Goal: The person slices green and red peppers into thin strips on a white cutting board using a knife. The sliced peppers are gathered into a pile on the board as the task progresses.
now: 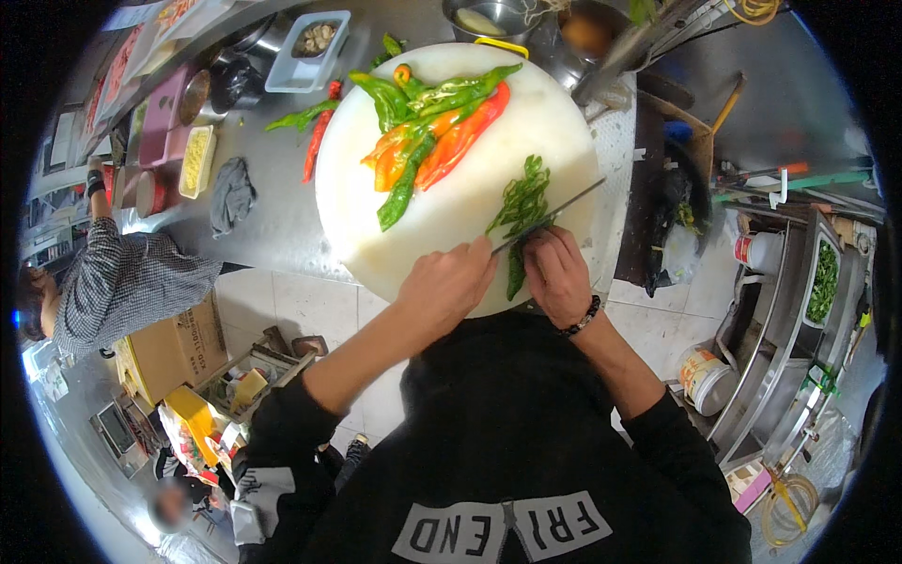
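White round board (554, 113) = ref. pt. A long green pepper (516, 273) lies at its near edge, just R of centre, one end pointing at the wearer, prob. b/c both hands reach it easily there. L hand (446, 285) is wrapped round the handle of the knife (578, 198), fist closed, grip mostly hidden; blade slants off to the board's R side, likely so the edge crosses the pepper. R hand (557, 273) has fingers bent, pressing the same pepper to the board, presumably so it doesn't roll; tips partly hidden, can't tell if they're tucked clear of the edge.

Cut-looking green strips (524, 195) sit just past the blade, R half of board. Red pepper (470, 141) & orange pepper (387, 160) lie w/ more green ones at board's far L, prob. kept apart from cut stuff. Off board's L edge: red chilli (318, 141) on steel worktop (268, 174); grey cloth (231, 195) further L, maybe for wiping.
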